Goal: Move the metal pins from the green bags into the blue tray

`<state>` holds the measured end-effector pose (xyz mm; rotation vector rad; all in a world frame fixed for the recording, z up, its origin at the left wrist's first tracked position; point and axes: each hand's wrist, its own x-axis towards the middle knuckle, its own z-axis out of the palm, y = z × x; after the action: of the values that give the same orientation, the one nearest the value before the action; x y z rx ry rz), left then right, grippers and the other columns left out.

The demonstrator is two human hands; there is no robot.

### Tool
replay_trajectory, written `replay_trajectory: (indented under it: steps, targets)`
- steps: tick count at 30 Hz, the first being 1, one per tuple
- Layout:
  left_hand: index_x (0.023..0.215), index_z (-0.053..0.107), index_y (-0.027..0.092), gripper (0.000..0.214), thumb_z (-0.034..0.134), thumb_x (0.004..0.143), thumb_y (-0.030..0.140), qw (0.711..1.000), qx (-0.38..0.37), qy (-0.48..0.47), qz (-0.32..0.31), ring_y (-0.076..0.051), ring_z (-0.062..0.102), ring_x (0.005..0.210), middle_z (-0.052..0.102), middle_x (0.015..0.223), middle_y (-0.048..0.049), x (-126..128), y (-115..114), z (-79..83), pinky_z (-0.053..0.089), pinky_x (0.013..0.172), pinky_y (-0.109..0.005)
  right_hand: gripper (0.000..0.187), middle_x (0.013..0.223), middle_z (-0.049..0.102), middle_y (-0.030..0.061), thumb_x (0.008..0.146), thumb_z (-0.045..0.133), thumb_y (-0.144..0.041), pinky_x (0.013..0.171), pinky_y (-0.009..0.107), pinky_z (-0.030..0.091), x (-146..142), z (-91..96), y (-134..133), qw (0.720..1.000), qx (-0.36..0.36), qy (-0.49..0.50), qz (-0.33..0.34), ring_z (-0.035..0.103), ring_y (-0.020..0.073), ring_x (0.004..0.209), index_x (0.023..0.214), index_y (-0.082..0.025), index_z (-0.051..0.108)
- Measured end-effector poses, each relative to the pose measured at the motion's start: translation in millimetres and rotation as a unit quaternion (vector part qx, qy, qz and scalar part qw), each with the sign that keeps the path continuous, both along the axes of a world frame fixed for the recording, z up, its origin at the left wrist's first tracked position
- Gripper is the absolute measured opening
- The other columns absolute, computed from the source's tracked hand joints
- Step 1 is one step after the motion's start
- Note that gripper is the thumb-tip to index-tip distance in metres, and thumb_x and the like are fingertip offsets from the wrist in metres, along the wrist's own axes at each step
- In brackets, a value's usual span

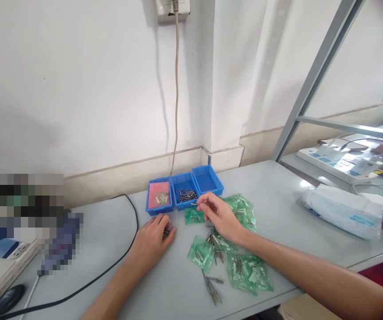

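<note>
My right hand (221,217) pinches a small metal pin (194,204) by its end, just in front of the middle blue bin (178,206), where many similar pins (187,195) lie loose. On the table to the left, my left hand (153,235) is curled round small metal pins (166,232), mostly hidden by its fingers. A green bag (194,216) with pins inside lies between the hands. Below my right hand, more loose pins (218,255) rest beside another green bag (201,254). A separate group of pins (212,288) sits nearer the table's front edge.
The left blue bin (149,205) holds pink material and a small clear bag; the right blue bin (218,192) stands beside it. Filled green bags (249,272) lie at right. A black cable (125,253) crosses the left side. A plastic-wrapped pack (345,212) lies far right, near a metal frame.
</note>
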<state>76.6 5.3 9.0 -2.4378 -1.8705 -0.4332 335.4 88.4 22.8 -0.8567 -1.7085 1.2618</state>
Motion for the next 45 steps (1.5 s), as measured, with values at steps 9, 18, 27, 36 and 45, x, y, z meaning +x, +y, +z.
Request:
replay_trajectory:
  steps: [9,18,27,36,45]
  targets:
    - [0.093,0.048,0.025,0.014,0.05,0.104,0.035,1.0,-0.005,0.0,0.001,-0.02,0.063,0.082,0.063,0.094,-0.0001,-0.4,0.1,-0.1,0.042,0.071,-0.033,0.021,0.093,0.068,0.0014,0.105,0.056,-0.046,0.064,0.031,0.047,0.9,0.3,0.6,1.0,-0.007,0.007,-0.006,0.057,0.0171,0.069,0.111,-0.026,0.061]
    - [0.095,0.049,0.026,0.015,0.05,0.105,0.037,1.0,-0.017,-0.02,-0.004,-0.019,0.064,0.082,0.064,0.095,0.0002,-4.3,0.4,-0.9,0.042,0.07,-0.031,0.021,0.095,0.066,0.0015,0.106,0.055,-0.044,0.065,0.031,0.049,1.2,2.9,-2.5,1.0,-0.007,0.016,-0.001,0.057,0.0164,0.069,0.116,-0.027,0.058]
    - [0.095,0.051,0.026,0.017,0.05,0.106,0.039,0.999,-0.022,-0.043,-0.004,-0.02,0.064,0.083,0.064,0.095,0.0005,-6.3,0.9,-1.1,0.043,0.069,-0.031,0.021,0.096,0.066,0.0014,0.106,0.054,-0.044,0.065,0.031,0.048,1.4,3.9,-2.8,1.0,-0.009,0.015,0.004,0.056,0.016,0.069,0.117,-0.027,0.058]
    - [0.099,0.051,0.026,0.022,0.037,0.112,0.037,0.999,-0.029,-0.041,-0.008,-0.02,0.063,0.084,0.064,0.097,0.0,-8.1,1.1,-2.9,0.043,0.073,-0.032,0.021,0.096,0.066,0.0014,0.106,0.054,-0.043,0.064,0.03,0.048,1.0,3.6,-3.5,1.0,-0.01,0.014,0.004,0.056,0.0158,0.069,0.118,-0.026,0.057]
    - [0.104,0.052,0.026,0.021,0.034,0.113,0.033,1.0,-0.022,-0.011,-0.012,-0.02,0.065,0.086,0.067,0.098,-0.0003,-9.3,1.7,-4.8,0.043,0.075,-0.032,0.021,0.097,0.065,0.0017,0.106,0.054,-0.042,0.064,0.031,0.049,1.6,1.8,-2.7,1.0,-0.01,0.018,0.002,0.056,0.015,0.068,0.119,-0.026,0.057]
